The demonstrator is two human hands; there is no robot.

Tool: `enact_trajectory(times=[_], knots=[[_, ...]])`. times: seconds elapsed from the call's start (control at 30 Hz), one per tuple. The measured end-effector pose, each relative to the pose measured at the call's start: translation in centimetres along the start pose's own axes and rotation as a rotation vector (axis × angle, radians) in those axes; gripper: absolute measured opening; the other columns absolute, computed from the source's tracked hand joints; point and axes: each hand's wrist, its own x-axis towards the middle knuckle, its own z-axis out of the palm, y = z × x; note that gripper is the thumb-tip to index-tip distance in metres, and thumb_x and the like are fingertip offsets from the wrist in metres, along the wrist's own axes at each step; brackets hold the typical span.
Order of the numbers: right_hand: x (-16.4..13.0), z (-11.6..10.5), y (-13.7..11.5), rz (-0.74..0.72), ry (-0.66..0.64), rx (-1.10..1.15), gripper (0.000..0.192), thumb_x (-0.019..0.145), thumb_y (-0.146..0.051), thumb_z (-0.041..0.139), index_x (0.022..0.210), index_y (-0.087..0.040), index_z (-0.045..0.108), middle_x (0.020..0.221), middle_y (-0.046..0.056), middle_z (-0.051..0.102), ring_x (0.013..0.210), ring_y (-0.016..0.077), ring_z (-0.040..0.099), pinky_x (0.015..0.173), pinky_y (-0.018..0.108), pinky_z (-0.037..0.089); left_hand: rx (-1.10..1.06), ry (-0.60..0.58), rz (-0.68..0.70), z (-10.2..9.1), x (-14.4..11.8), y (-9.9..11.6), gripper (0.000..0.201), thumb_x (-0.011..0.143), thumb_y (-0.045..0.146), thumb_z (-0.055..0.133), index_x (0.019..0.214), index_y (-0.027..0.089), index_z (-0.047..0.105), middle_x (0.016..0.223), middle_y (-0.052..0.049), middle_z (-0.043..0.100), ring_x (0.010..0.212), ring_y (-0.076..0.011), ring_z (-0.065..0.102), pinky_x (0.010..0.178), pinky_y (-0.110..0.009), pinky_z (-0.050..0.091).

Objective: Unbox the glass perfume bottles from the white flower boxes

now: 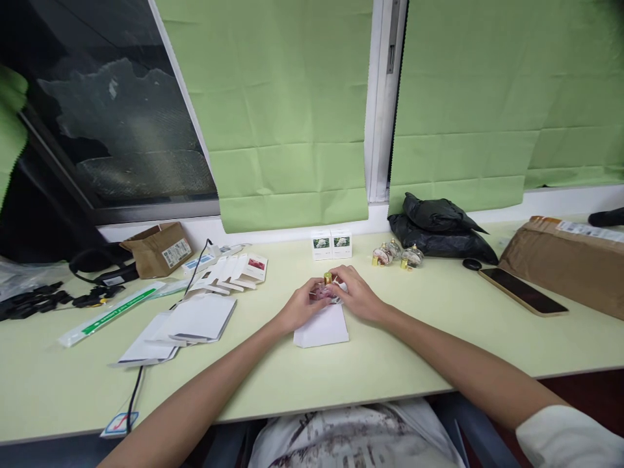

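- Nearest the camera is the person's pale, patterned shirt at the bottom edge, with both bare forearms reaching out over the green table.
- The left hand and right hand meet at the middle of the table, fingers curled in around a small perfume bottle with a gold cap; both hands pinch it between them, fairly closed, though the exact fingertip contact is too small to read.
- The bottle sits just above the far end of a white box lying flat on the table, touching or nearly touching it; I cannot tell which.
- Judged from this, the work in hand is handling the bottle at the box. Doing it well calls for keeping the bottle steady by its body, not the cap, and holding the box flat so it does not slide.
- Far of the hands stand two small printed cartons; to their right lie more loose bottles beside a black bag.
- Right and near lies a phone, screen up; left lie flat card sleeves.
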Motion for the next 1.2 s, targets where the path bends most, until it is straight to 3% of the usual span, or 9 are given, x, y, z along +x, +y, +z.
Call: enact_trajectory(times=[0.33,1.2], knots=[[0.5,-0.1,0.1,0.021,0.011,0.079,0.018,0.099,-0.032,0.061,0.116,-0.026,0.062,0.108,0.004,0.068,0.104,0.0231,0.059,0.092,0.038,0.046,0.114,0.013,-0.008,-0.3,0.2,0.1,0.036,0.089,0.048,0.072,0.111,0.021,0.068,0.104,-0.003,0.076,0.094,-0.0217,0.07,0.085,-0.033,0.053],[1.2,-1.7,-0.9,0.022,-0.085,-0.018,0.019,0.099,-0.026,0.05,0.117,-0.029,0.055,0.097,0.0,0.07,0.087,0.0206,0.062,0.078,0.032,0.044,0.247,0.014,0.01,-0.4,0.2,0.5,0.038,0.091,0.051,0.067,0.115,0.022,0.069,0.097,-0.003,0.074,0.084,-0.0211,0.066,0.076,-0.032,0.051]])
